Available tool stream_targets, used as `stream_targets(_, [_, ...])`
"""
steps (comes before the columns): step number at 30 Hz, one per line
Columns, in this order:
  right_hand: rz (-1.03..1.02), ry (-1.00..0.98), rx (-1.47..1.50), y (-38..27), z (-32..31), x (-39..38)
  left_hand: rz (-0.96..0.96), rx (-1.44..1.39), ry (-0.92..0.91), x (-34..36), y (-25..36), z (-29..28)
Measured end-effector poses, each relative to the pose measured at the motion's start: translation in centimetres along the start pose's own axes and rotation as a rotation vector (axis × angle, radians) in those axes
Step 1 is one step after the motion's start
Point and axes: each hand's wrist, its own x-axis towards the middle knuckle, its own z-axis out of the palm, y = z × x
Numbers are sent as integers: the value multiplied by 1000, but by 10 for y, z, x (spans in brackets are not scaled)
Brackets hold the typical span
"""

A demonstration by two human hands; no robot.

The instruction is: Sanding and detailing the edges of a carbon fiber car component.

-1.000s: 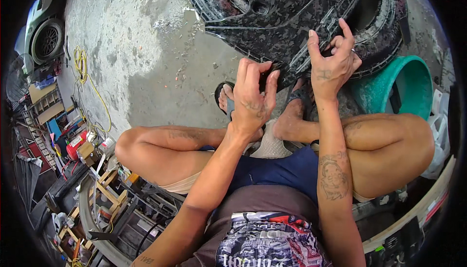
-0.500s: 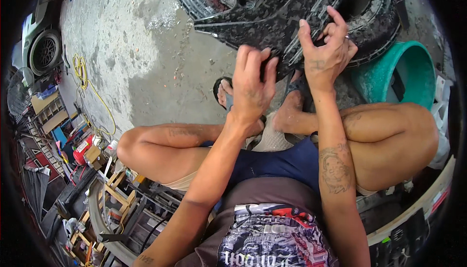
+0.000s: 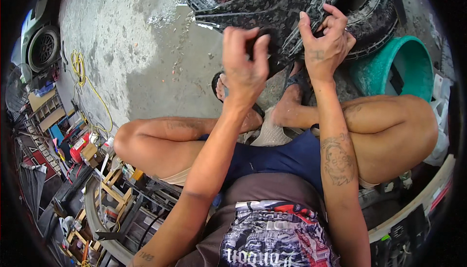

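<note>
A glossy, dark camouflage-patterned panel (image 3: 279,2) lies across stacked tires (image 3: 369,36) at the top of the view. My left hand (image 3: 244,65) is closed at the panel's lower corner, blurred, around something dark that I cannot make out. My right hand (image 3: 327,43) grips the panel's right-side edge, thumb on the patterned face and fingers curled at the grooved rim. Below the panel are my sandalled feet (image 3: 294,97) and a white mesh piece (image 3: 274,138).
A teal bucket (image 3: 406,60) lies tipped at the right. A coiled yellow cord (image 3: 80,70), a car wheel (image 3: 43,48), a red cylinder (image 3: 78,148) and piled boards and tools line the left. A curved pale strip (image 3: 411,199) runs along the lower right.
Both my hands have moved up the view along with the panel, the left one further, from beside my foot to higher on the panel's corner.
</note>
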Motion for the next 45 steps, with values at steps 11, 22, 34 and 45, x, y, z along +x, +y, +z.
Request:
stream_targets(11, [-26, 25, -24, -1, 0, 0, 56, 1, -152, -9, 0, 8])
stream_targets(22, [-45, 44, -65, 0, 0, 0, 172, -72, -59, -7, -1, 8])
stream_targets(34, [-41, 40, -21, 1, 1, 0, 29, -23, -82, -28, -13, -15])
stream_targets(45, [-43, 36, -35, 2, 1, 0, 112, 33, -102, -24, -9, -3])
